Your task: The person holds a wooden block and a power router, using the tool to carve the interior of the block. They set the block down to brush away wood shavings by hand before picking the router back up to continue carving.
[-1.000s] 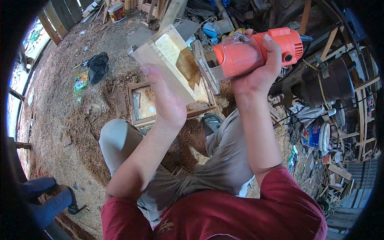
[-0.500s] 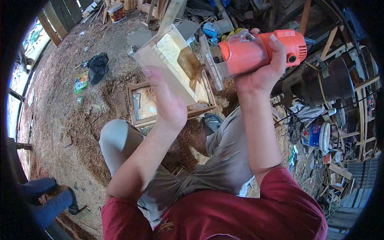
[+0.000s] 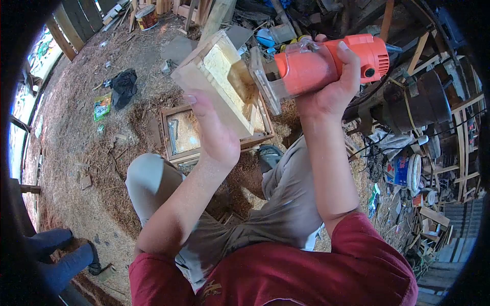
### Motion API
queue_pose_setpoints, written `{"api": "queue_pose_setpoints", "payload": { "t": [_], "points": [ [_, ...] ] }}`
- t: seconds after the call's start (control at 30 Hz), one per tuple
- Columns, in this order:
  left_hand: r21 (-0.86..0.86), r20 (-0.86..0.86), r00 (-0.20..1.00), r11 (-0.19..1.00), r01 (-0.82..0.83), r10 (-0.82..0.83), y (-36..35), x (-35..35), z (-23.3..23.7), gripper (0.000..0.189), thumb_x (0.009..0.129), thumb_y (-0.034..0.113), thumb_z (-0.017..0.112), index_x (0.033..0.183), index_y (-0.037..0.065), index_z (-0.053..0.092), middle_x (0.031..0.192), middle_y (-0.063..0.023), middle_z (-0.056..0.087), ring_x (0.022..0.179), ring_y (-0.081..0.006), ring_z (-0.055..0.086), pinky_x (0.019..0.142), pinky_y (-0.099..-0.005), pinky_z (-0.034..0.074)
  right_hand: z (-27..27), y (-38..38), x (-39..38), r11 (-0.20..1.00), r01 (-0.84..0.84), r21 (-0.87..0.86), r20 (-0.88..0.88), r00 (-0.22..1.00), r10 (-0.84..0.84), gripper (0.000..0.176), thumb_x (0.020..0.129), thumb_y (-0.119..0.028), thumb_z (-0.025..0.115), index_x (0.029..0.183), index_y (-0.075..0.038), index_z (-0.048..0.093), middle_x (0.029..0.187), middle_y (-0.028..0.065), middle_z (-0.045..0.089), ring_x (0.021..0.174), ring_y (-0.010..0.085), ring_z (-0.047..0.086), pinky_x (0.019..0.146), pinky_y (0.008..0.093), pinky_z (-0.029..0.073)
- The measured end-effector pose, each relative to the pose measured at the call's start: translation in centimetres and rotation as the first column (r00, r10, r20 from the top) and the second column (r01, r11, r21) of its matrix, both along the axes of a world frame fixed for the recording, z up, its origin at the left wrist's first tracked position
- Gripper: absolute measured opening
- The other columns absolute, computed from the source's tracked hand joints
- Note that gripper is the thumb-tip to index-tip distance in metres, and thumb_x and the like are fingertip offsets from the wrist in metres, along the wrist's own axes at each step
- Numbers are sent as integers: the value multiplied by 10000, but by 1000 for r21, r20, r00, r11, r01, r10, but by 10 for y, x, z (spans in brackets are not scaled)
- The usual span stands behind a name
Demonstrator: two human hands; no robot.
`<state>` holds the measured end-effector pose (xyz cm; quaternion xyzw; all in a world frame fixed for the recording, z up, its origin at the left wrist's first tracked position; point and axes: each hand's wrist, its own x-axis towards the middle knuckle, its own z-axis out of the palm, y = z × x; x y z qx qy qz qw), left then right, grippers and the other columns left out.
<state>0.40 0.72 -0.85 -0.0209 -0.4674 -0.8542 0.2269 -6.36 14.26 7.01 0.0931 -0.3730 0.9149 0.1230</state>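
The left hand grips a pale wooden box, raised above the knees. The right hand grips an orange power trimmer, pressed against the box's edge. Sawdust inside suggests the trimming is partway done.

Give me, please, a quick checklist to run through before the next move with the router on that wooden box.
1. Grip of left hand on wooden box: ok.
2. Grip of right hand round orange router: ok.
3. Box braced or clamped: not ok, held in the air above the knee.
4. Router's clear base flat on the box: cannot tell.
5. Bit clear of fingers: cannot tell, bit hidden.
6. Tidy ground: not ok, shavings and scraps.
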Motion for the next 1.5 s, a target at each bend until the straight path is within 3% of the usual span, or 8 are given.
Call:
{"api": "queue_pose_setpoints", "payload": {
  "t": [0.03,0.1,0.23,0.43,0.6,0.93,1.17,1.5],
  "points": [
    [-167,-25,994,980,-106,103,0,-5,-9,802,996,664,286,1531,72,203,1528,-75,337,1409,-204,333,1187,-371,230,2,-3,2,1000,17,10,-2,1000,-17,444,803,-296,670,1090,2,508,998,128,580,940,308,594,892,496,509],
    [-189,-56,995,978,-87,77,-1,-5,-17,799,998,662,282,1533,74,200,1531,-70,333,1411,-197,328,1190,-368,226,1,-2,2,1000,-8,25,-10,1000,8,445,805,-289,669,1110,-18,491,997,130,584,943,308,594,892,499,511],
    [94,-110,975,974,204,-194,-4,6,15,782,1011,641,266,1538,68,193,1539,-59,319,1419,-180,309,1196,-361,213,0,-2,3,999,-25,41,-18,1000,25,453,813,-268,665,1158,-72,447,999,129,596,947,307,600,893,502,516],
    [164,-37,999,986,4,3,-1,-2,8,780,1020,627,248,1545,55,169,1556,-53,286,1431,-168,277,1202,-353,192,-1,-5,2,999,-5,35,-15,1000,5,452,820,-262,661,1168,-79,439,1007,126,601,963,305,604,891,505,517],
    [143,33,992,983,119,-125,-4,9,18,776,1023,623,243,1539,46,181,1560,-51,276,1436,-158,259,1204,-344,178,0,-7,3,999,-3,40,-2,1000,3,462,818,-258,664,1175,-71,439,1008,127,600,973,310,601,895,511,513],
    [132,-5,996,987,93,-93,-2,5,14,759,1030,602,244,1550,55,160,1581,-31,228,1445,-132,214,1211,-329,151,-1,-8,5,998,22,51,10,1000,-23,457,812,-258,664,1173,-69,457,1017,130,604,966,301,606,901,499,512],
    [122,-112,987,984,133,-119,-4,-6,11,799,976,689,325,1535,157,119,1487,-64,318,1386,-175,311,1161,-359,237,0,-13,5,999,-5,34,35,999,4,369,841,-325,632,1004,-1,565,926,138,611,826,295,630,798,436,535],
    [80,-204,971,986,146,-127,-5,-7,16,750,974,679,356,1460,127,209,1380,-70,375,1284,-166,382,1100,-360,298,-1,-13,5,993,72,93,29,997,-75,390,824,-339,640,1029,-15,567,954,112,602,904,278,614,840,441,520]
  ]
}}
